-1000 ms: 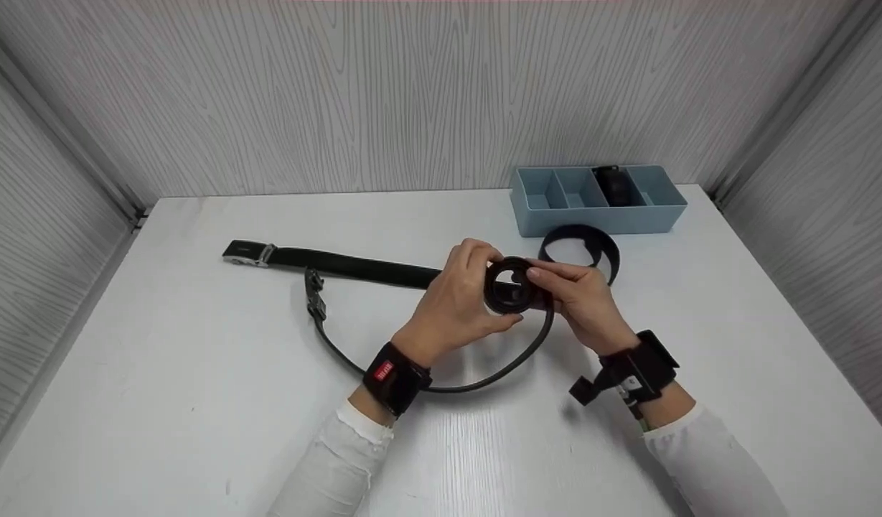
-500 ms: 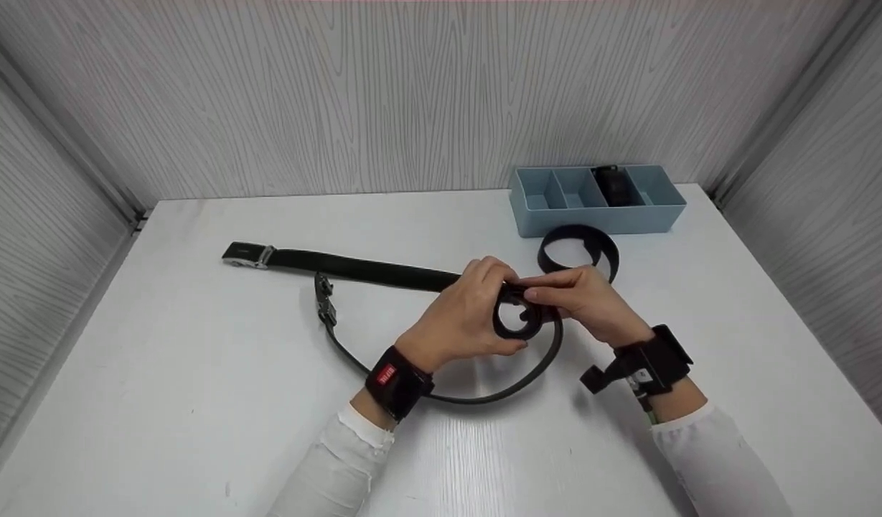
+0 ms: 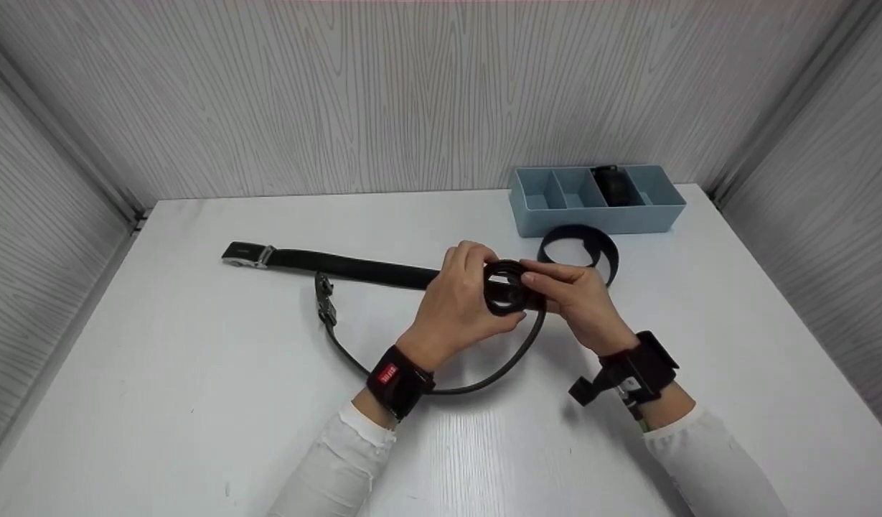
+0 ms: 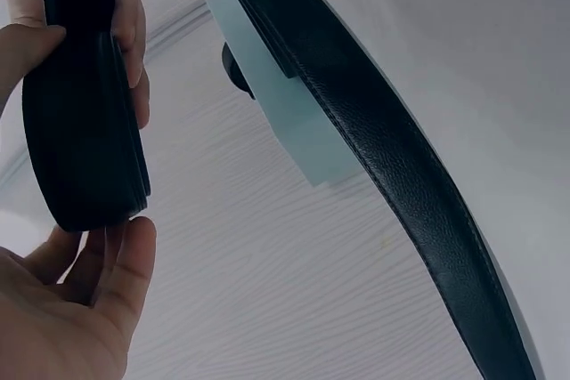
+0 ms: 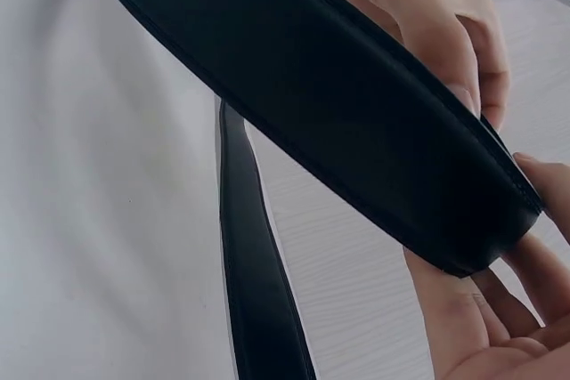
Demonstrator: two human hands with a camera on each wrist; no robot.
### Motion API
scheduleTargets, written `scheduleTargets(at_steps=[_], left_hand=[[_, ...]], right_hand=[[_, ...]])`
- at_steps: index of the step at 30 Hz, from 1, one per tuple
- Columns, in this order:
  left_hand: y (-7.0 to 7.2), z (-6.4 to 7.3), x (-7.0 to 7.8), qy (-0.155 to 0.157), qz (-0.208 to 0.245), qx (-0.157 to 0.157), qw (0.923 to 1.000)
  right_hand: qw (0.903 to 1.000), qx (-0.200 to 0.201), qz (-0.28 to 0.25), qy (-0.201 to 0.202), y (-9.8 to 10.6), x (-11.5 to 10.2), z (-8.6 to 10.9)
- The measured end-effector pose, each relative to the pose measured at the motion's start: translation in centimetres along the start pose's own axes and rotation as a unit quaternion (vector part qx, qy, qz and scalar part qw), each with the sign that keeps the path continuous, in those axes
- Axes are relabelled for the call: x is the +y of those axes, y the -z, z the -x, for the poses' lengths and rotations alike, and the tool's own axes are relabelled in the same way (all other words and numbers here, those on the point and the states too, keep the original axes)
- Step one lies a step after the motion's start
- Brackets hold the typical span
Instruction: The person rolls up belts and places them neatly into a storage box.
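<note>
Watching remotely, I have the left hand (image 3: 451,305) curved around a dark, leather-like belt (image 4: 85,131) rolled into a round coil, held above the white desk (image 3: 196,409). The right hand (image 3: 580,298) pinches the coil's right side; the loose strap arcs to its dark buckle (image 3: 326,305). Behind lies a flat black belt with a silver buckle (image 3: 347,266); I can't quite tell whether it joins the black loop (image 3: 609,248) beside the blue four-compartment tray (image 3: 598,222).
</note>
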State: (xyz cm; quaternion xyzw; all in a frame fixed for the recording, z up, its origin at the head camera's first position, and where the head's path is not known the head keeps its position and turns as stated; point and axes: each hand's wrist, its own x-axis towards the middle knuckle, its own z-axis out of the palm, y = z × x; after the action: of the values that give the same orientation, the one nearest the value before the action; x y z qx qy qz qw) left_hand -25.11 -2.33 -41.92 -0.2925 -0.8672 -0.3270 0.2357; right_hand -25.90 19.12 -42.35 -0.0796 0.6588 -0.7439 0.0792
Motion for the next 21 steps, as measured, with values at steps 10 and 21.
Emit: scheduleTargets(at_steps=[10,21], left_hand=[[0.9,-0.1,-0.5,-0.048,0.043,-0.085,0.9944],[0.4,0.0,-0.1,-0.085,0.045,-0.111,0.9891]], right_hand=[[0.9986,-0.031,0.032,-0.026,1.9,-0.7,-0.3],[0.9874,-0.094,0.117,-0.048,2.8,-1.6,-0.3]])
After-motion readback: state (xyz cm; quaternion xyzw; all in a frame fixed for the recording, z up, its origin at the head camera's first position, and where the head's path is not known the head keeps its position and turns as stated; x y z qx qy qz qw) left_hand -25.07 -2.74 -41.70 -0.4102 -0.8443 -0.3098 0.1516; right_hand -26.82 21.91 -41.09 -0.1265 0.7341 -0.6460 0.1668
